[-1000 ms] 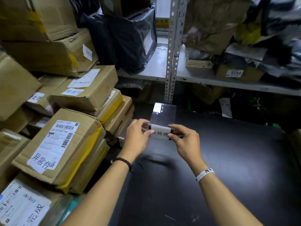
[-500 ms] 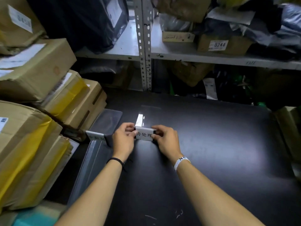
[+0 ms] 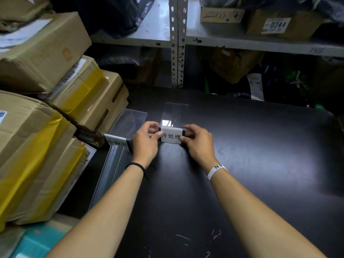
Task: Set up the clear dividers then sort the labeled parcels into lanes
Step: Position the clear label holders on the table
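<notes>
The clear divider (image 3: 174,112) stands on the black table (image 3: 242,164), its long axis running straight away from the person toward the shelf post (image 3: 176,43). Its white label (image 3: 171,135) faces the near end, and both hands meet there. The left hand (image 3: 146,142) pinches the label's left edge and the right hand (image 3: 197,144) pinches its right edge, equally near. Just to the left stands a second divider (image 3: 128,121), roughly parallel, so the lane between them is narrow. Stacked parcels (image 3: 37,127) crowd the table's left side.
</notes>
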Tool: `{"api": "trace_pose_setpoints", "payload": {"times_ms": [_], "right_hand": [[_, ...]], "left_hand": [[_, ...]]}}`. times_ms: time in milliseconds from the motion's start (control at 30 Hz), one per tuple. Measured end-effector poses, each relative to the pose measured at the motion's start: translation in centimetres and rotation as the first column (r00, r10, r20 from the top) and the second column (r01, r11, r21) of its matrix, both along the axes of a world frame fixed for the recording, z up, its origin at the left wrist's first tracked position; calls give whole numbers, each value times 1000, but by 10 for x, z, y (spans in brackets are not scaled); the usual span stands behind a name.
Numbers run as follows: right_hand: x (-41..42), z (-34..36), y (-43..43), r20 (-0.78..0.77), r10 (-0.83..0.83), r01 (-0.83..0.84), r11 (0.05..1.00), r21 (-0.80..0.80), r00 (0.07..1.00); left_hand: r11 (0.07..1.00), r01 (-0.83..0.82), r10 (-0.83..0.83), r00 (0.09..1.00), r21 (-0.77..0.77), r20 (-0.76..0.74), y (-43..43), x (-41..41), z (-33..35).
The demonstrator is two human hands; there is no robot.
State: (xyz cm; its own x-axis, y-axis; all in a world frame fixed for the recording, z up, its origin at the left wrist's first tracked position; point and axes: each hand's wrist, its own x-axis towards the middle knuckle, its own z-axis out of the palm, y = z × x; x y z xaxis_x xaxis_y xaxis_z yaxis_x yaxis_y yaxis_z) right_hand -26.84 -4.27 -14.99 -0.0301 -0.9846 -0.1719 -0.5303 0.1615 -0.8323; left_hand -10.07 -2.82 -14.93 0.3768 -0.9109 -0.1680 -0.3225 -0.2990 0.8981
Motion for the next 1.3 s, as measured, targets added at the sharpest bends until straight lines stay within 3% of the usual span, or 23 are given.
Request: {"api": "trace_pose_setpoints", "payload": {"times_ms": [700, 833, 933, 1000, 1067, 1167, 1233, 1300], "right_hand": [[-6, 12, 9, 61, 2, -4, 999, 37, 998], [-7, 40, 22, -151, -18, 4, 996, -89, 988], [20, 66, 30, -172, 71, -107, 972, -207, 983], [50, 78, 28, -151, 196, -226, 950, -216, 969], [81, 82, 23, -190, 328, -363, 913, -188, 925], [118, 77, 17, -259, 446, -485, 868, -111, 857], [134, 69, 16, -313, 472, -512, 857, -56, 824], [141, 62, 16, -347, 478, -512, 859, -8, 807]], "left_hand": [[1000, -5, 4, 999, 19, 41, 7, -6, 13], [984, 37, 3, 975, -175, 222, 30, -6, 65], [935, 145, 13, 898, -322, 440, 47, 21, 118], [952, 229, -63, 795, -202, 604, 45, 54, 137], [958, 269, -262, 661, 104, 704, 34, 83, 141], [827, 292, -561, 465, 479, 685, 21, 98, 131], [777, 289, -630, 380, 560, 678, 17, 98, 118], [777, 276, -630, 371, 567, 683, 15, 100, 108]]}}
